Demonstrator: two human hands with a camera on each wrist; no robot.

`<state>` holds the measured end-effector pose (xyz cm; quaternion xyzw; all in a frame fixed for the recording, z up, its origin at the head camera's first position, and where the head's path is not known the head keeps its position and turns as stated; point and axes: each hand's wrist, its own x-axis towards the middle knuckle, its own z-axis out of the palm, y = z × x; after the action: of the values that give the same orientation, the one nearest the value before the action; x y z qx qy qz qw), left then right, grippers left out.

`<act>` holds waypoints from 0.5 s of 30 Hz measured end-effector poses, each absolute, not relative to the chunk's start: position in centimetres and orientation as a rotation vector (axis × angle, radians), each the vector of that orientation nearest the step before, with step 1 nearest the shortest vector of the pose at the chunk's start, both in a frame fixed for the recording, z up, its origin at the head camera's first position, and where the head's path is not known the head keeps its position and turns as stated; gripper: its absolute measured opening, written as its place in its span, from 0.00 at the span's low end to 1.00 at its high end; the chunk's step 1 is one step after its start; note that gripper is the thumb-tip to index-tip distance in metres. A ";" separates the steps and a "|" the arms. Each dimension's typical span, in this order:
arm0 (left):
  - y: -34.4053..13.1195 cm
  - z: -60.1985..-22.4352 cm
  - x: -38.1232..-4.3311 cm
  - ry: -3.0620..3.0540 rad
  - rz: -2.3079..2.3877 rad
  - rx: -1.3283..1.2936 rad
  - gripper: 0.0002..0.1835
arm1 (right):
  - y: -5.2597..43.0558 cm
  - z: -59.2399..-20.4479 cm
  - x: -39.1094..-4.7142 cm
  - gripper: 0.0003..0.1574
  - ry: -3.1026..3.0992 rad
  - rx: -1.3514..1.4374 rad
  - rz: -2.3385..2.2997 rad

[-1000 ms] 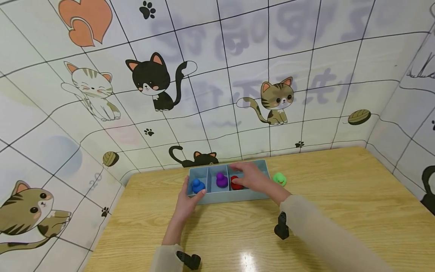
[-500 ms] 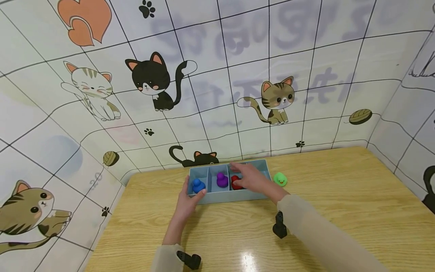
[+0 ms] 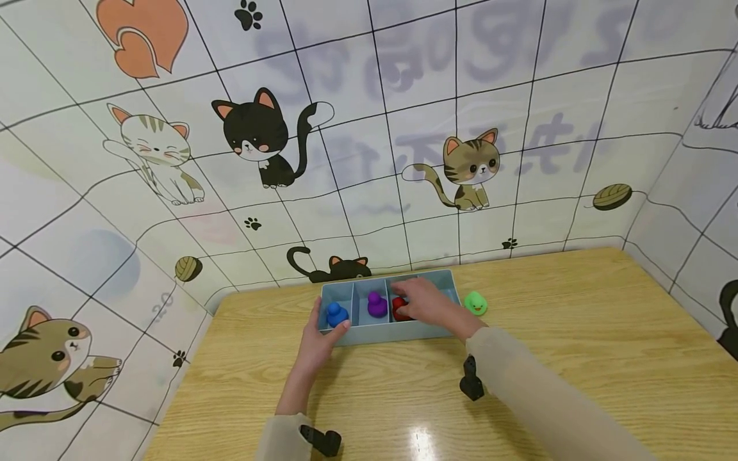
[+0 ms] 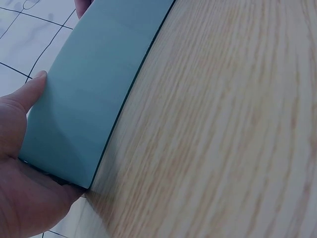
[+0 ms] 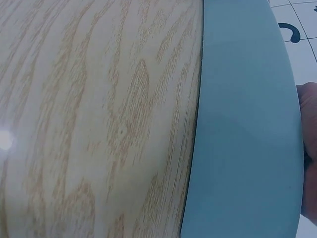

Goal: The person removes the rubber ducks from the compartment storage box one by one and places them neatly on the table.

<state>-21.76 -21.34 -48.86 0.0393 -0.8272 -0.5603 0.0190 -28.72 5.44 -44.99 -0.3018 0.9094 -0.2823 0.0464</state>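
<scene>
In the head view, a light blue divided box stands at the back of the table. A blue toy duck sits in its leftmost compartment, and a purple toy duck in the one beside it. My left hand holds the box's left end, thumb over the front rim, fingers along the side. My right hand reaches into the compartment right of the purple duck, thumb and fingers about a red toy duck, partly hidden. In the right wrist view the front wall hides most of that hand.
A green toy duck stands on the wooden table, just right of the box. Behind the box rises a wall covered with cat drawings. The box's right end shows past my right hand.
My right hand has sunk slightly lower over the red duck, its fingers drawing down from the back rim, and its forearm has shifted a little left. The left hand stays on the box.
</scene>
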 end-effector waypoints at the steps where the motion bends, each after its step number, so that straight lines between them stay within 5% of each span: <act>1: -21.3 -48.8 -21.8 -2.567 -1.743 0.121 0.53 | 5.4 -45.0 -28.8 0.34 2.785 -0.930 -0.847; 15: -21.3 -48.7 -21.7 -2.567 -1.748 0.128 0.54 | 5.1 -45.1 -29.0 0.23 2.807 -0.984 -0.739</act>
<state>-21.71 -21.34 -48.73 0.0411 -0.8258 -0.5622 0.0169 -28.97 5.07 -45.09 -0.3207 0.9152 -0.2411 0.0383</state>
